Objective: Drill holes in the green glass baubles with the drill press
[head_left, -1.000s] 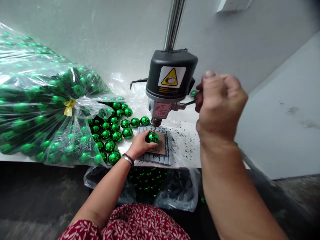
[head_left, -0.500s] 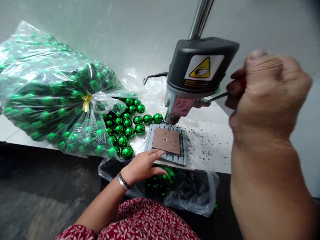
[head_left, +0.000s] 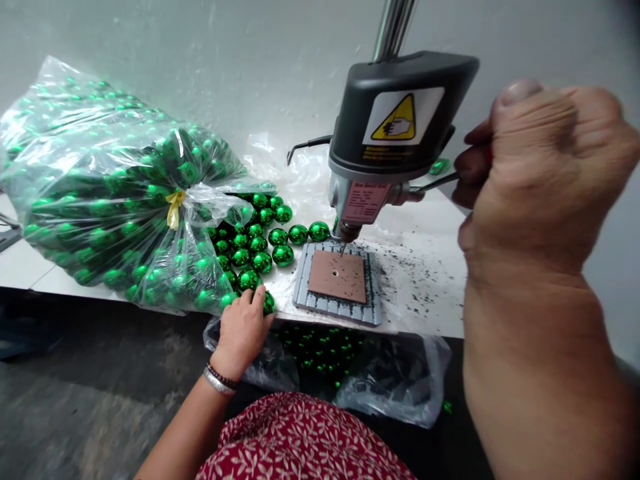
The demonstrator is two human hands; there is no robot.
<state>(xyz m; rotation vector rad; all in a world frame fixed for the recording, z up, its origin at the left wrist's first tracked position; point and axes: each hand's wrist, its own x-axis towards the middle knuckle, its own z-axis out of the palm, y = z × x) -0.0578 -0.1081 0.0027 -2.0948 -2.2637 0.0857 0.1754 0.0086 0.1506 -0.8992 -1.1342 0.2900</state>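
My left hand [head_left: 245,325] is at the table's front edge, its fingers curled over a shiny green ball ornament [head_left: 269,303], which they partly hide. Raised at the right, my right hand [head_left: 545,173] grips the feed lever [head_left: 435,182] of a small bench drill press [head_left: 395,120]; a bit of red handle shows between the fingers. Under the drill's chuck, the thin bit [head_left: 343,249] points down above a brown square pad [head_left: 337,277] with a small hole. That pad lies on the grey grooved base [head_left: 370,313], with no ball on it.
A big clear bag [head_left: 115,200] of green balls, tied with yellow, fills the left of the white table [head_left: 425,293]. Several loose balls [head_left: 260,262] lie beside it. Dark shavings are scattered around the base. Below the edge hangs an open plastic bag [head_left: 400,393] with green balls inside.
My left hand has moved left from the base to the nearest loose ball. A green ball seen below that hand has dropped from sight at the lower bag. My right hand stays on the lever.
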